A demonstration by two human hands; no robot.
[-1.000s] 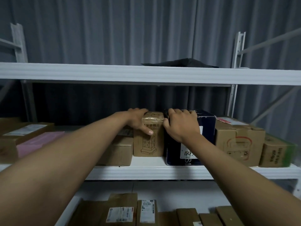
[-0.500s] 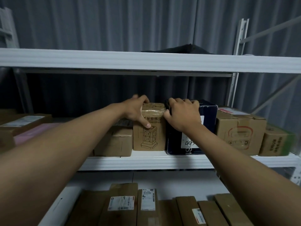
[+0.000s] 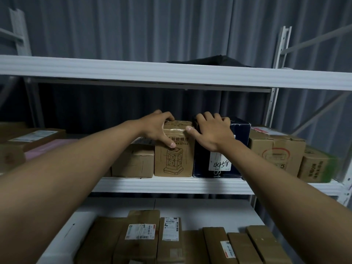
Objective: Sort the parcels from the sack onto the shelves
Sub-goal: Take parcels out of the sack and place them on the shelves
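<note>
On the middle shelf (image 3: 171, 184), my left hand (image 3: 156, 128) grips the brown socket parcel (image 3: 174, 149), fingers curled over its top and thumb on the front, while my right hand (image 3: 213, 132) rests spread-fingered on the dark blue box (image 3: 221, 164), likely to wedge it upright between neighbours.

A parcel stockroom: white metal racking (image 3: 171, 72) against a grey corrugated wall (image 3: 133, 25), its shelves lined with taped cardboard boxes (image 3: 276, 149) and flat cartons carrying shipping labels (image 3: 140, 231).
</note>
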